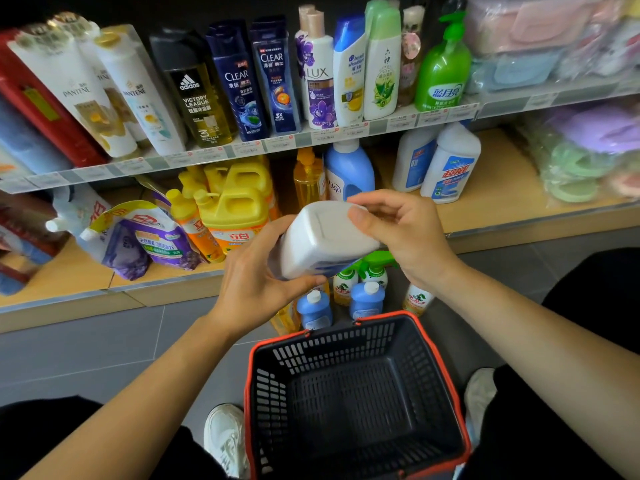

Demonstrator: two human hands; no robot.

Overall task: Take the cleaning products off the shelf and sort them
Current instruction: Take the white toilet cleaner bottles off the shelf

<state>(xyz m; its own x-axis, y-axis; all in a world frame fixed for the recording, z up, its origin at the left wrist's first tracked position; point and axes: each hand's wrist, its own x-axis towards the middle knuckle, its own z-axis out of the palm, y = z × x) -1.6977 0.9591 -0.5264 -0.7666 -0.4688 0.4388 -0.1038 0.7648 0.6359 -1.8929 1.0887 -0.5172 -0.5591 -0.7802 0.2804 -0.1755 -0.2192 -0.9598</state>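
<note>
A white plastic bottle (320, 239) is tipped so that its flat base faces me, held in front of the lower shelf. My left hand (256, 271) grips its lower left side, thumb curled under the body. My right hand (398, 230) holds its upper right edge, thumb pressed on the base. Below it, on the grey floor, stand two small blue bottles (314, 310), green-capped spray bottles (372, 271) and a yellow bottle (287, 318). On the lower shelf (502, 220) stand two white and blue cleaner bottles (450, 168), a blue detergent bottle (349, 168), yellow dish-soap jugs (239, 202) and purple refill pouches (138, 240).
A dark shopping basket with an orange rim (446, 375) sits on the floor between my white shoes (225, 438), with nothing in it. The upper shelf carries shampoo and body-wash bottles (239, 74). Wrapped plastic goods (585, 147) fill the right side.
</note>
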